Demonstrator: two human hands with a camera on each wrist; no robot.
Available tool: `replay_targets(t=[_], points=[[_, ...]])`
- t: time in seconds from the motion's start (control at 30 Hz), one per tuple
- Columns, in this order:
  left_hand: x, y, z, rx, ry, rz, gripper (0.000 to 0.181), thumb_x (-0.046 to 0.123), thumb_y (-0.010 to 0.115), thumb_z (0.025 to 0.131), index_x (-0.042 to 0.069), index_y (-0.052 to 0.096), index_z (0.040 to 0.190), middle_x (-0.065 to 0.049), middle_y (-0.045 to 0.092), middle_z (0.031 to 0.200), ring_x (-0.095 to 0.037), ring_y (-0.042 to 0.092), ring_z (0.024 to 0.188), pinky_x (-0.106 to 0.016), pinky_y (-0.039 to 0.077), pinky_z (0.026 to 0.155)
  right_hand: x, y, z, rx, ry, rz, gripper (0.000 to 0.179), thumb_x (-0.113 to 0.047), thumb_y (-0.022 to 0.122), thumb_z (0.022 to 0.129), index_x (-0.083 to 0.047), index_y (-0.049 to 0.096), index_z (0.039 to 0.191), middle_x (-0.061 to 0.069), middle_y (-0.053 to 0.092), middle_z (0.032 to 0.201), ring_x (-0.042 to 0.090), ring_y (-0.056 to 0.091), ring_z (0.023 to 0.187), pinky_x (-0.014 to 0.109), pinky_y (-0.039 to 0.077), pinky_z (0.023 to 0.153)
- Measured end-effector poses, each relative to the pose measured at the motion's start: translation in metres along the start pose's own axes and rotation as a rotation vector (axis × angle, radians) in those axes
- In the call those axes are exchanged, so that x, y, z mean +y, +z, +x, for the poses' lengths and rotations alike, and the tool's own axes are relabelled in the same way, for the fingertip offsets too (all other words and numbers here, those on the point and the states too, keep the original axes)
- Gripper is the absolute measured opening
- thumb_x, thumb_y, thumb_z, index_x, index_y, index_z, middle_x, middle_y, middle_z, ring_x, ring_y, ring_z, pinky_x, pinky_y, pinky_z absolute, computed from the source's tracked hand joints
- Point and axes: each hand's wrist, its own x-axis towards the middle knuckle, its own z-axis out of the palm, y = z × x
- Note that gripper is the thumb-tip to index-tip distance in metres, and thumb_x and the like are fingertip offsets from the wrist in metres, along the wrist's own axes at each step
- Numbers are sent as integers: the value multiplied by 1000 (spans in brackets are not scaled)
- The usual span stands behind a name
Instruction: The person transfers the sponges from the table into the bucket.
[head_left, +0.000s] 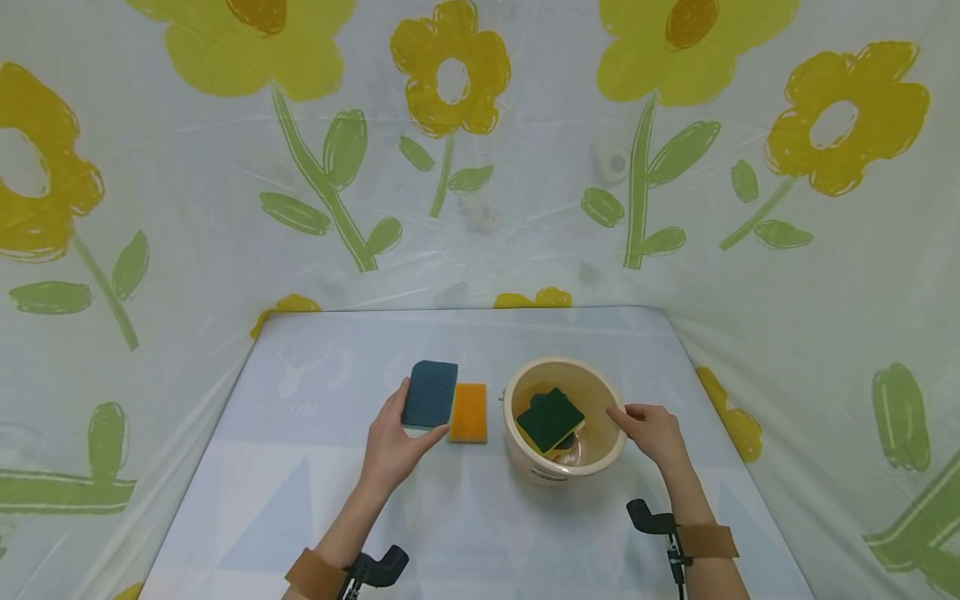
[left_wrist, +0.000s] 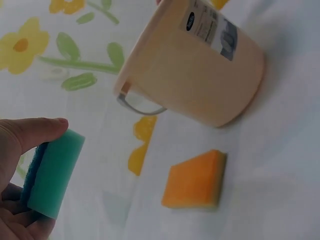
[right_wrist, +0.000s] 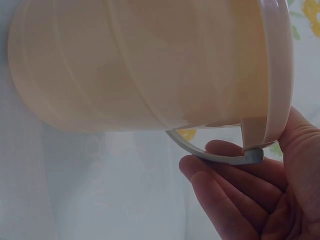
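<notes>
My left hand point(head_left: 393, 450) grips a teal sponge point(left_wrist: 59, 175) by its edges, thumb on one side and fingers on the other. Its dark blue scouring face point(head_left: 431, 394) is turned up in the head view. Just right of it, an orange sponge point(head_left: 469, 414) lies on the table. A cream bucket point(head_left: 521, 462) stands upright farther right. Inside it sit several sponges, with a dark green and yellow one point(head_left: 551, 419) on top, partly covering those below. At the bucket's right rim, my right hand point(head_left: 654, 429) pinches the edge, its fingers by the grey handle point(right_wrist: 215, 158).
The pale table point(head_left: 330, 517) has triangle prints and a far edge against a white cloth point(head_left: 525, 242) with yellow flowers. That cloth also hangs along both sides. A label point(left_wrist: 210, 30) is stuck on the bucket's wall.
</notes>
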Motion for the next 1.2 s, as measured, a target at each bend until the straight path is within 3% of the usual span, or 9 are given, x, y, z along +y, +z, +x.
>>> replay_targets(t=[0.73,1.2], points=[[26,18,5,-25,94,-43,93,27,87,72,-3,39,146,-22,48,142,-38,50,124,-54,45,98,2,2,2,14,-6,3,58,-48,60,94,4,67,118,14,71,97,29,63,94,52,52,83],[39,28,8,-95,134,-48,94,32,85,74,-1,37,148,-19,46,145,-36,49,127,-53,45,99,7,2,4,16,-12,13,58,-48,60,93,4,66,119,13,72,99,29,64,95,53,52,84]])
